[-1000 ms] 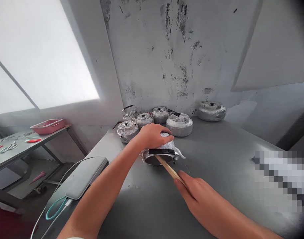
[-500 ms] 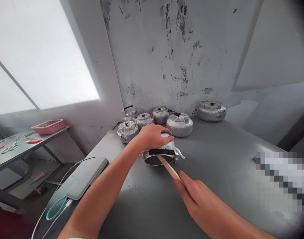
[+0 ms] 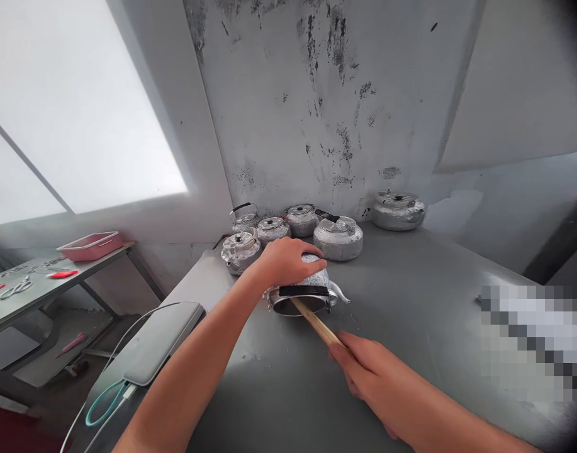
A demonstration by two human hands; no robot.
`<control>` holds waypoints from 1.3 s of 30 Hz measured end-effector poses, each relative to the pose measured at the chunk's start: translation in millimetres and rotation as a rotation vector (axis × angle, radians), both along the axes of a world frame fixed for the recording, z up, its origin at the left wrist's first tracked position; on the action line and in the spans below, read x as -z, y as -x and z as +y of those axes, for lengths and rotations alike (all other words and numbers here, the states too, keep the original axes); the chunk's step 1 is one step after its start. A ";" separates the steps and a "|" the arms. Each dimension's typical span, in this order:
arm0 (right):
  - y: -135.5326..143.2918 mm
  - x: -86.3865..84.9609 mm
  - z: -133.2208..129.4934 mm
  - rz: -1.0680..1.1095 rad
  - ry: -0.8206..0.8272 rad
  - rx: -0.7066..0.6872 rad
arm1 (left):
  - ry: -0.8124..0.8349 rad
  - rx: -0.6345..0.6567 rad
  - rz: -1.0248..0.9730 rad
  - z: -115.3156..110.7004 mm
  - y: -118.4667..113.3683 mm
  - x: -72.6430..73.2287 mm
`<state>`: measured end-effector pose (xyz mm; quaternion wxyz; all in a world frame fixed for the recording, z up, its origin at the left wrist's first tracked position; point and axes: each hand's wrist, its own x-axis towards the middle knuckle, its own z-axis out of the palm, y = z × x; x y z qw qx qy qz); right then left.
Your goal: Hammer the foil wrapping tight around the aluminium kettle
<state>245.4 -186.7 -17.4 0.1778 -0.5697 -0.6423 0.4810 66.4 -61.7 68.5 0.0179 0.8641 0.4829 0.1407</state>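
A silvery kettle [image 3: 320, 277] lies on its side on the grey table, its round mouth facing me and its spout to the right. My left hand [image 3: 291, 259] is wrapped over the top of its body. A black grip [image 3: 303, 290] on the kettle's handle crosses above the mouth. My right hand [image 3: 364, 365] is closed round a wooden stick [image 3: 320, 324], whose far end is hidden inside the kettle.
Several silvery kettles stand at the back by the wall, one [image 3: 338, 239] just behind my left hand and one [image 3: 398, 211] further right. A grey power bank [image 3: 163, 343] with cables lies left. A side table holds a pink basket [image 3: 90, 246] and scissors [image 3: 16, 289].
The view has shifted slightly. My right hand has turned a little on the stick, and more of its curled fingers shows. My left hand stays on the kettle.
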 end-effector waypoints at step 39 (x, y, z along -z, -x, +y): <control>-2.8 19.4 7.7 0.095 0.045 -0.023 | 0.005 -0.028 0.000 0.0 -0.1 0.6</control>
